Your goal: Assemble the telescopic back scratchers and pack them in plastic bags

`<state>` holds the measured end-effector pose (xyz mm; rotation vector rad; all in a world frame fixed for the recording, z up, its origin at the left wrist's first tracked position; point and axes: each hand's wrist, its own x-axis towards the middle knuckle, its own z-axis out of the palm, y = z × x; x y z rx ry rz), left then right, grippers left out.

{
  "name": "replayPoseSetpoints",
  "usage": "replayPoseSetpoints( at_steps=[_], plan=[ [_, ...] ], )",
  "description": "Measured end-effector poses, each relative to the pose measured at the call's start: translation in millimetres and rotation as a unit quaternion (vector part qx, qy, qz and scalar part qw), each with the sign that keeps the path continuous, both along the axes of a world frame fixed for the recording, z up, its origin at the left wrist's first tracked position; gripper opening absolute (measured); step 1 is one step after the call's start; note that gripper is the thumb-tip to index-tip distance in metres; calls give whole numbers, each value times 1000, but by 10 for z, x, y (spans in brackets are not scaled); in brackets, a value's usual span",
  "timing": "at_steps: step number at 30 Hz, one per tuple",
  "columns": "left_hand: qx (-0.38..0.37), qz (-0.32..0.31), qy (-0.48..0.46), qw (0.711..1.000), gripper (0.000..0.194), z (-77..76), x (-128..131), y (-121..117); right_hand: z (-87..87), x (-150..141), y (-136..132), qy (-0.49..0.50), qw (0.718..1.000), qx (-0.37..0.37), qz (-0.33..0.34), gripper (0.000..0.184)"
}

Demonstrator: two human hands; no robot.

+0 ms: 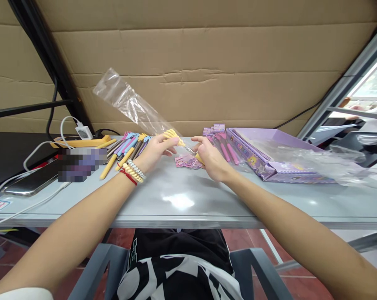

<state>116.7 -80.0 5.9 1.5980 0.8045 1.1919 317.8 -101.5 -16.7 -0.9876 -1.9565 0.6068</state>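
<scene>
A yellow back scratcher (pixel 172 135) with a hand-shaped head and a short metal shaft is held between both hands above the table. My left hand (pixel 157 151) pinches it near the head, with the thumb along the side. Behind that hand, a long clear plastic bag (pixel 128 100) sticks up to the left; whether the fingers grip it is hidden. My right hand (pixel 213 161) is wrapped round the yellow handle end, mostly covering it. Small pink printed cards (pixel 188 161) lie on the table just under the back scratcher.
Several coloured back scratchers (pixel 122 152) lie in a pile to the left, near a phone (pixel 32 183) and white cables. On the right, packed pink ones (pixel 227 148) lie beside a purple box (pixel 269 171) with clear bags (pixel 325 156) on it. Cardboard (pixel 207 50) stands behind the table.
</scene>
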Motion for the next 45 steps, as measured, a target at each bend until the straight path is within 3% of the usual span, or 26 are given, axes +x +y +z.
replayPoseSetpoints(
  at_steps=[3,6,12,17,25,41,45],
  plan=[
    [-11,22,-65,998,30,14,0,9,22,-5,-23,-31,999,32,-19,83],
    [-3,28,-71,997,31,9,2,23,47,-19,-45,-53,998,35,-22,78],
    [13,64,-98,993,35,-1,-27,92,156,38,-69,-104,990,-80,-52,82],
    [29,131,-183,974,33,75,-124,177,226,175,18,-169,973,-93,-126,58],
    [2,164,-210,964,34,131,-191,194,202,257,122,12,986,-131,-99,23],
    [-16,118,-183,976,39,99,-170,177,231,190,52,133,980,-150,-15,35],
    [-22,114,-215,970,37,104,-189,198,246,217,30,155,975,-149,54,35]
  ],
)
